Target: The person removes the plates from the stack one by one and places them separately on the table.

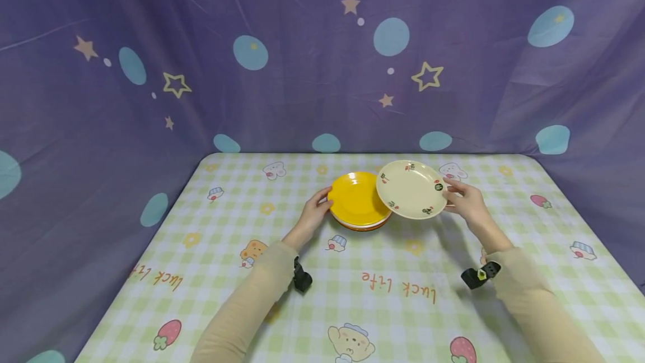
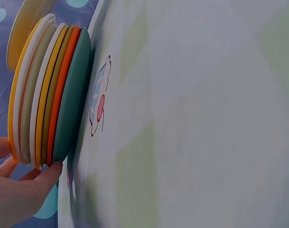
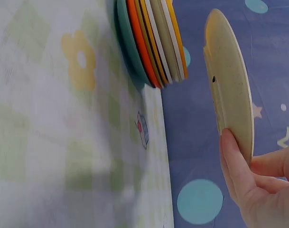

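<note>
A stack of plates sits on the table, with a yellow plate (image 1: 355,200) on top. From the side, white, beige and orange rims show below it, down to a green plate (image 2: 77,95) at the bottom. My left hand (image 1: 313,213) grips the near-left edge of the stack, its fingertips spread over the rims in the left wrist view. Up in the air to the right, my right hand (image 1: 467,203) pinches the right rim of a cream plate (image 1: 410,190) with small printed motifs. That plate tilts slightly and overlaps the yellow one in the head view.
A checked tablecloth (image 1: 201,296) printed with cartoon figures and lettering covers the table. Behind and to the left hangs a purple curtain (image 1: 302,105) with stars and blue spots. Each wrist wears a black strap (image 1: 301,278).
</note>
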Available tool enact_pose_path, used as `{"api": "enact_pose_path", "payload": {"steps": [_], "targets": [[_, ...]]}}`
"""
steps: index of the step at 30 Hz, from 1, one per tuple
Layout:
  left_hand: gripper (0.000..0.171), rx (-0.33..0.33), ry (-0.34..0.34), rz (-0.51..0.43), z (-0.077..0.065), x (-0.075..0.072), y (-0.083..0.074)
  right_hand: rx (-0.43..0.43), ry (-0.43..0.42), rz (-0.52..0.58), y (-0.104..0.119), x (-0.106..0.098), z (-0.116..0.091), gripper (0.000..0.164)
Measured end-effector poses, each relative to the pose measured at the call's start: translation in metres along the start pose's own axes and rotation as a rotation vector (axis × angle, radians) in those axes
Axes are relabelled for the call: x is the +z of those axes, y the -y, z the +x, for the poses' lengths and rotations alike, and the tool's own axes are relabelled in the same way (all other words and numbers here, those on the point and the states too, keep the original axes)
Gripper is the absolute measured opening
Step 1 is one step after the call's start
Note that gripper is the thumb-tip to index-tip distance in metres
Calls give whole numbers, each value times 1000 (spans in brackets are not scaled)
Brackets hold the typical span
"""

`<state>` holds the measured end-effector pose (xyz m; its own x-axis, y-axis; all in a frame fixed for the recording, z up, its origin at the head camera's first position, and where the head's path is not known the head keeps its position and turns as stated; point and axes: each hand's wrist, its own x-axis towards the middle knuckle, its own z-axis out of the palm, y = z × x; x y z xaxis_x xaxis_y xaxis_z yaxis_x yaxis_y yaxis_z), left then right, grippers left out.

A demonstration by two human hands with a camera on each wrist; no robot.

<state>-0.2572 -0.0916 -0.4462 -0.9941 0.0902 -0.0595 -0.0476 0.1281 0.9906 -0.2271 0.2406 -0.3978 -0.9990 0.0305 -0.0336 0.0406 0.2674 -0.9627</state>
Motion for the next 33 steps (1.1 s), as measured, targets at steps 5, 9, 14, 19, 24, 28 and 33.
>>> {"api": "enact_pose_path", "payload": {"steps": [5, 9, 14, 19, 24, 28, 33], "targets": [[41, -21, 12, -8, -1, -1, -5, 16, 9, -11, -5, -14, -2, 48], [41, -25, 11, -12, -2, -1, -7, 24, 14, -39, -10, -24, -3, 49], [39, 5, -11, -6, 0, 1, 0, 37, 11, -35, -18, -35, -2, 50], [38, 47, -11, -2, -1, 1, 5, 57, 13, -55, -28, -45, 0, 50], [40, -2, -17, -2, 1, 1, 3, 96, 41, -55, -36, -51, 3, 50], [41, -14, -20, 5, 1, 1, 1, 121, 54, -37, -44, -54, 6, 51], [40, -26, -23, 9, 0, 1, 0, 184, 16, -16, -59, -57, 13, 51]]}}
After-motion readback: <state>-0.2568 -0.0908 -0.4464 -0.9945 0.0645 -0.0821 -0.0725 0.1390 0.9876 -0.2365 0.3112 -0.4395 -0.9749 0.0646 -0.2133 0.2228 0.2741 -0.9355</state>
